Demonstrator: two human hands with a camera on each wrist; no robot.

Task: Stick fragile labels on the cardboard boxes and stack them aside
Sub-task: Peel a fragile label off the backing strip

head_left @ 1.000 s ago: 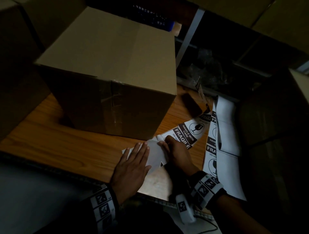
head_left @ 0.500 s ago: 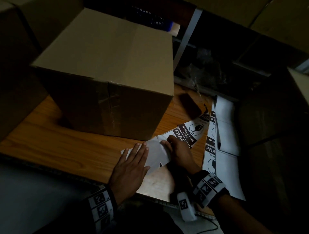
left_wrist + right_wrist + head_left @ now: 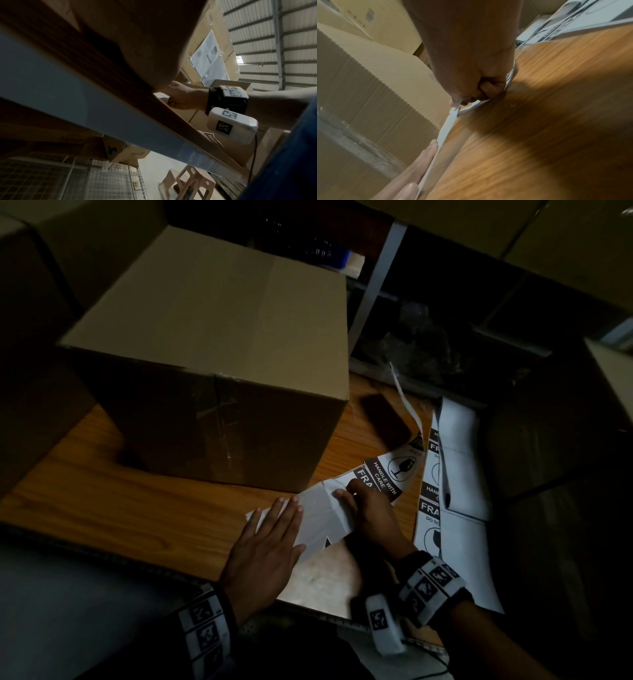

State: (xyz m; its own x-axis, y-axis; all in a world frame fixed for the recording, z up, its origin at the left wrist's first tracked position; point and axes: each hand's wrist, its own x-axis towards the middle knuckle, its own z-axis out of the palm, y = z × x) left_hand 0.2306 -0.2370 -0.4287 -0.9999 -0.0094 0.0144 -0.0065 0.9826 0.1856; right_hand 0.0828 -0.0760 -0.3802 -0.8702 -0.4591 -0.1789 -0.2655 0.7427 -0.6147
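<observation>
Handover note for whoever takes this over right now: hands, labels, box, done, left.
Left hand: flat, pressing the white backing strip onto the table.
Right hand: curled, pinching the strip's edge at a FRAGILE label, apparently peeling.
More label sheets lie at the right.
Cardboard box stands taped shut on the table; no label shows on its visible faces.
Done: nothing stuck on this box.
Left: free the label, stick it, stack the box aside.

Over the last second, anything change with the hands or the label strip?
Almost nothing. The right hand has crept slightly up the label strip, its fingers still pinching the peeled edge, covering a bit more of the FRAGILE print. The left hand stays flat, pressing the white backing to the table. The cardboard box has not moved.
</observation>
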